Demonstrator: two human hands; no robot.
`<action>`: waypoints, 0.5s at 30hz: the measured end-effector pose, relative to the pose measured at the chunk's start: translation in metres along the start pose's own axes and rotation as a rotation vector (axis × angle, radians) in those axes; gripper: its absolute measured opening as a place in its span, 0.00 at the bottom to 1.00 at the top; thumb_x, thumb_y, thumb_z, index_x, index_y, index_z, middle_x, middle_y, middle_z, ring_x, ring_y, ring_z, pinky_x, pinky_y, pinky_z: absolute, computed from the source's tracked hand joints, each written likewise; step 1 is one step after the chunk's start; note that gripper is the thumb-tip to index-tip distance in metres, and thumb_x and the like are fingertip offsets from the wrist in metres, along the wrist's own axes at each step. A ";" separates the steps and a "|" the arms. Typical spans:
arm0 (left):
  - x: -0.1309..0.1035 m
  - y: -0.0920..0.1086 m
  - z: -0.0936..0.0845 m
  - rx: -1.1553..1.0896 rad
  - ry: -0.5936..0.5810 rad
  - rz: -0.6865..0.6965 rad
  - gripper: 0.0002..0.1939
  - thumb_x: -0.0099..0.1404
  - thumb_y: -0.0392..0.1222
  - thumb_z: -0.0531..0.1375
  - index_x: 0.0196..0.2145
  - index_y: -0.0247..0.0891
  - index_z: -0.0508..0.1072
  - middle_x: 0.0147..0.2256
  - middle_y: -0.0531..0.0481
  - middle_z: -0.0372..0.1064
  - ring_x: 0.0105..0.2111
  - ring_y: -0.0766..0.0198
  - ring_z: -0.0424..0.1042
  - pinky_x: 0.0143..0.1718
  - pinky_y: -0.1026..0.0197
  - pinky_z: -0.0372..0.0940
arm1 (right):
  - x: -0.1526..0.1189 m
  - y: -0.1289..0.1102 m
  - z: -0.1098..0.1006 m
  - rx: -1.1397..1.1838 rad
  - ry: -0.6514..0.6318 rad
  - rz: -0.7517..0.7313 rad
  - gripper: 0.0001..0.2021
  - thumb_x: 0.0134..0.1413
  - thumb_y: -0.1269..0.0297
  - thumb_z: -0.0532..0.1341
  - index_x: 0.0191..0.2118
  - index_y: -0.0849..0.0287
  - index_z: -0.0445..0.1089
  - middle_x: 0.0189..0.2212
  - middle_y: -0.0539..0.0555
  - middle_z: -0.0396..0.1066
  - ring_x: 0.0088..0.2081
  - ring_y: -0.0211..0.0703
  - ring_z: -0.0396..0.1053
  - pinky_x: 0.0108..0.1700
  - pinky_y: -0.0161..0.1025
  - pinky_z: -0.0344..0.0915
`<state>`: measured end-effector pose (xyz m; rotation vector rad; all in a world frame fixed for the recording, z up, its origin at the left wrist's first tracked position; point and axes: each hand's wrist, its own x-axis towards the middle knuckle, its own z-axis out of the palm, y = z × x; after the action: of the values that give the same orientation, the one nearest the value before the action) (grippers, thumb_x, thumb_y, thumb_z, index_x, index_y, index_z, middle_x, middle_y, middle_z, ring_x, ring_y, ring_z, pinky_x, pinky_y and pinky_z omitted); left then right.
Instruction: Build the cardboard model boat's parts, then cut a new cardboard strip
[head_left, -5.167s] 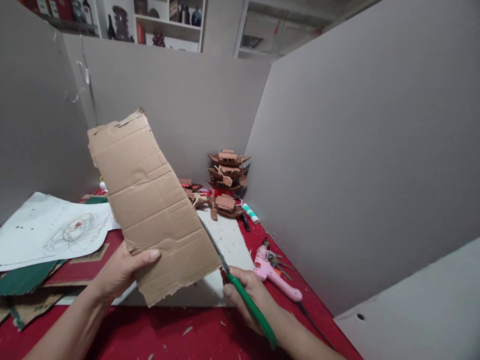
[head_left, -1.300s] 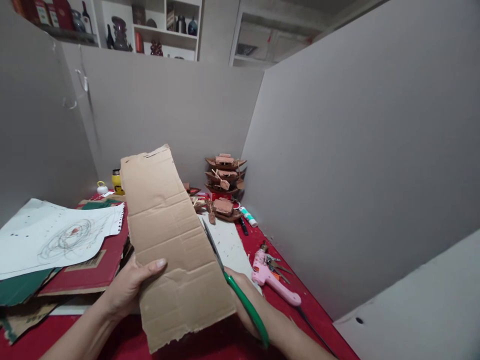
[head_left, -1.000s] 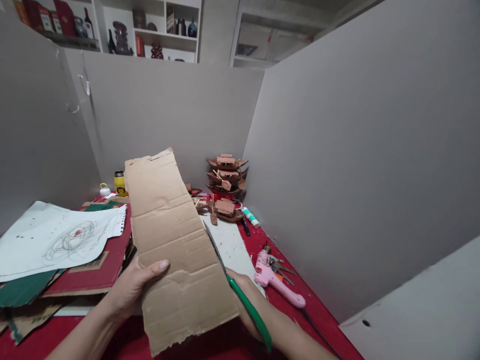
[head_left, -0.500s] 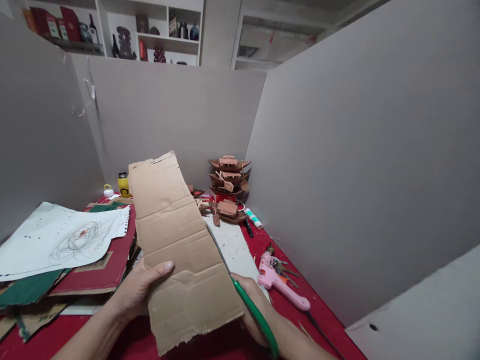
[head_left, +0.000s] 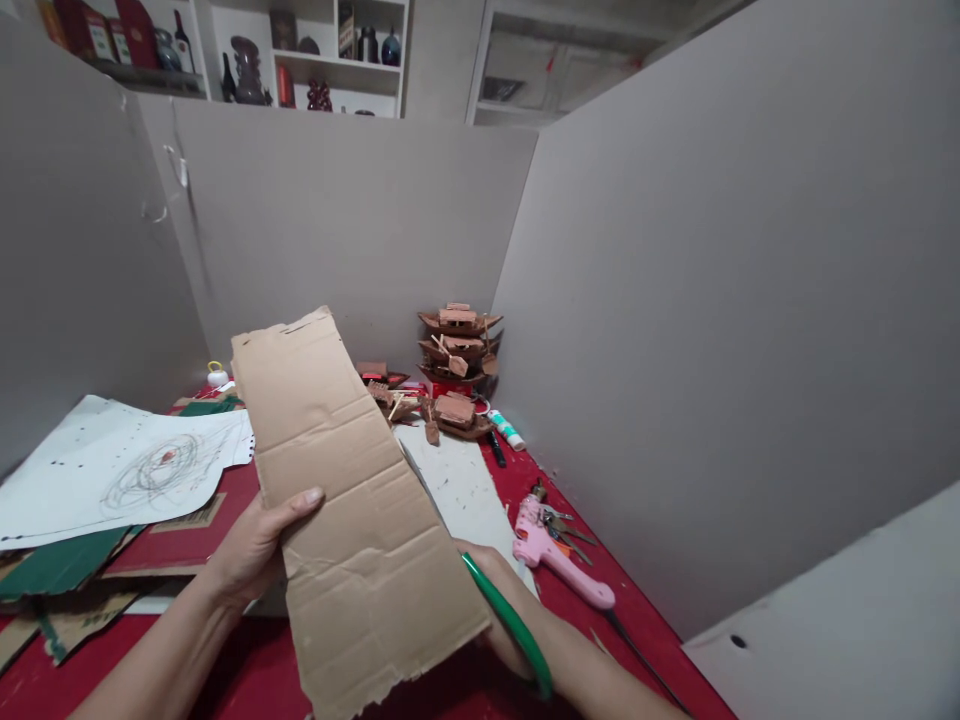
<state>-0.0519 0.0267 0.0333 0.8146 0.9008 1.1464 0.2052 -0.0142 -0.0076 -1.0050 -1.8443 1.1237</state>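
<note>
A long brown piece of cardboard (head_left: 352, 510) with creases and ragged ends is held up in front of me. My left hand (head_left: 262, 545) grips its left edge, thumb on the near face and fingers hidden behind. At the right edge, my right hand (head_left: 499, 590) is closed round green-handled scissors (head_left: 517, 630). One blade shows along the cardboard's right edge; the other is hidden. I cannot tell whether the blades are cutting into it.
A scribbled paper (head_left: 142, 470) lies on stacked cardboard (head_left: 187, 540) at left. Model wooden boats (head_left: 459, 345) stand at the back. On the right lie a pink glue gun (head_left: 559, 560), a glue tube (head_left: 507, 430) and a black marker (head_left: 496, 449). Grey partitions (head_left: 697, 300) enclose the red-covered table (head_left: 247, 670).
The cardboard and my left hand have shifted a little to the left, and the cardboard now hides the yellow bottle. My right hand stays by the right edge with the scissors.
</note>
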 end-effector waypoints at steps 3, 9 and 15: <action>-0.002 0.000 0.002 0.010 0.000 -0.003 0.43 0.53 0.39 0.69 0.64 0.40 0.58 0.48 0.39 0.75 0.44 0.46 0.76 0.39 0.54 0.75 | -0.001 -0.003 0.002 0.120 -0.013 0.001 0.13 0.55 0.58 0.60 0.41 0.62 0.75 0.34 0.54 0.76 0.35 0.46 0.71 0.38 0.38 0.69; -0.004 0.002 0.003 0.012 0.023 -0.017 0.43 0.52 0.38 0.69 0.64 0.41 0.58 0.48 0.39 0.75 0.44 0.46 0.76 0.39 0.54 0.75 | -0.002 0.000 0.013 0.348 0.043 0.083 0.14 0.49 0.57 0.67 0.40 0.59 0.77 0.31 0.52 0.76 0.31 0.45 0.71 0.36 0.38 0.69; -0.005 0.002 0.000 0.006 -0.004 0.004 0.44 0.52 0.40 0.70 0.64 0.40 0.57 0.48 0.39 0.75 0.43 0.46 0.76 0.40 0.55 0.74 | 0.000 0.007 0.014 0.403 0.103 0.205 0.17 0.44 0.54 0.70 0.36 0.62 0.76 0.27 0.52 0.75 0.31 0.47 0.72 0.32 0.39 0.69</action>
<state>-0.0530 0.0226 0.0355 0.8229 0.9002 1.1456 0.1943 -0.0170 -0.0192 -1.0045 -1.3802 1.4654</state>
